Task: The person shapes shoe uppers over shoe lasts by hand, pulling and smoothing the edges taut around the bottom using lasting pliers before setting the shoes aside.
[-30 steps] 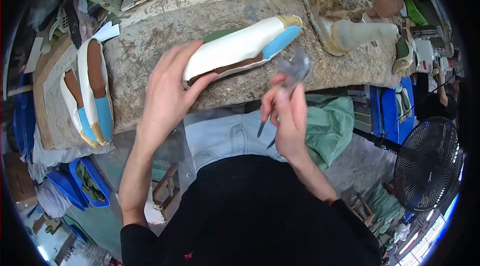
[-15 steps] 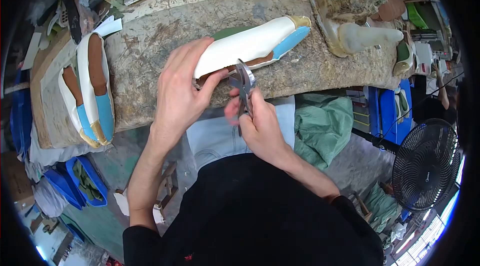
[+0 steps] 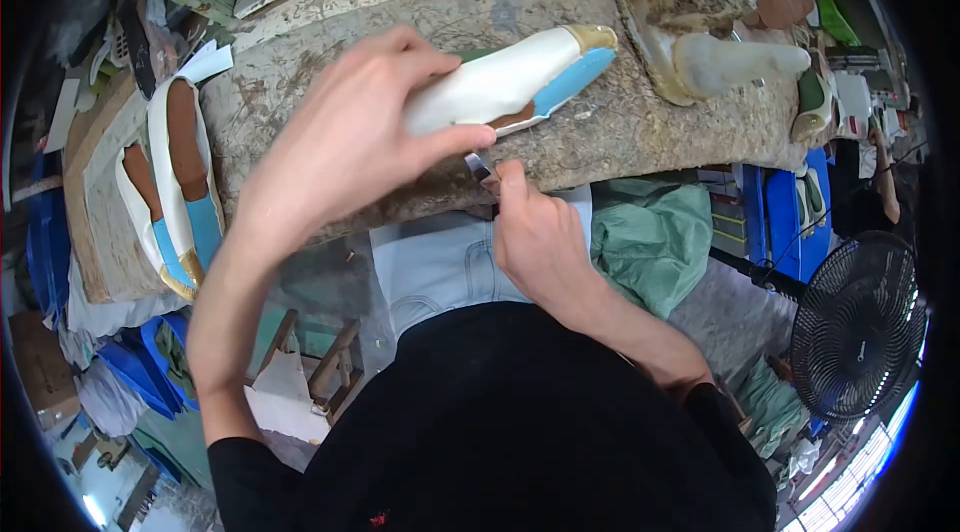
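Note:
A white shoe upper (image 3: 500, 87) stretched over a shoe last lies sole side toward me on the worn bench, its brown insole and blue forepart partly showing. Round its heel end is my left hand (image 3: 365, 117), thumb along the near edge and fingers over the far side. My right hand (image 3: 545, 247) is closed on metal lasting pincers (image 3: 480, 168), low in front of the bench edge. The pincers' jaws point up toward the near edge of the shoe, just below my left thumb; their handles are mostly hidden.
Two similar white shoes (image 3: 187, 147) stand at the bench's left end. A crusted block with a pale horn-like arm (image 3: 745, 62) stands at the right. A black fan (image 3: 858, 327), green cloth (image 3: 655, 237) and blue bins (image 3: 150, 362) are around the bench.
My left hand has shifted its hold on the heel end, with the wrist raised. The pincers have dropped away from the shoe's edge toward me, and now sit lower in my right hand.

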Motion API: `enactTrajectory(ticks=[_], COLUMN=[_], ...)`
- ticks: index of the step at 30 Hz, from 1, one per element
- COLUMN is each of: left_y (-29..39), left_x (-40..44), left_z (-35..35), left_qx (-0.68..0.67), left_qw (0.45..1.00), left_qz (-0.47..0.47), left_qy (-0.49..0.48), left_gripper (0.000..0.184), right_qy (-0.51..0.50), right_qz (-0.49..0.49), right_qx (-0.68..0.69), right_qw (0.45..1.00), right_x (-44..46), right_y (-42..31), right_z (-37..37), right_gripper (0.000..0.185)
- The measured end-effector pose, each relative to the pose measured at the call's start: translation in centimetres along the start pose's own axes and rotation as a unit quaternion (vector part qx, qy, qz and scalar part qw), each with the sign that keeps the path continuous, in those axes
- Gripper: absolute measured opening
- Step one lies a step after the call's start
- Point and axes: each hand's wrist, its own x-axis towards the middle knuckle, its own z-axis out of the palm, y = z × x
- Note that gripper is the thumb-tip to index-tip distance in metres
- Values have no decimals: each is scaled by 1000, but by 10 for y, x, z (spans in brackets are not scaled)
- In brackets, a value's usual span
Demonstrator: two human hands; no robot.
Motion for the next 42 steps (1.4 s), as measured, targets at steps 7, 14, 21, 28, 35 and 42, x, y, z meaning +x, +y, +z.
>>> enactTrajectory(ticks=[7, 14, 21, 28, 35, 42], left_y=[5, -34, -51, -50, -42, -42], left_x=[29, -46, -60, -62, -52, -51], left_z=[16, 59, 85, 86, 97, 107], left_qx=[103, -64, -120, -121, -177, -174], left_qw=[994, 967, 959, 963, 939, 929], left_qz=[29, 53, 73, 69, 34, 23], left_qy=[2, 240, 245, 231, 292, 326], left_gripper=[50, 52, 57, 61, 54, 51], right_qy=[-66, -134, -126, -29, -33, 32], right_qz=[2, 107, 81, 37, 9, 58], right_qx=[190, 477, 415, 192, 45, 437], right_qw=[980, 862, 897, 980, 998, 897], right_x=[-14, -20, 10, -3, -3, -40], right_y=[15, -5, -17, -22, -18, -25], right_z=[-7, 6, 8, 20, 16, 8], right_gripper=[33, 42, 34, 22, 29, 83])
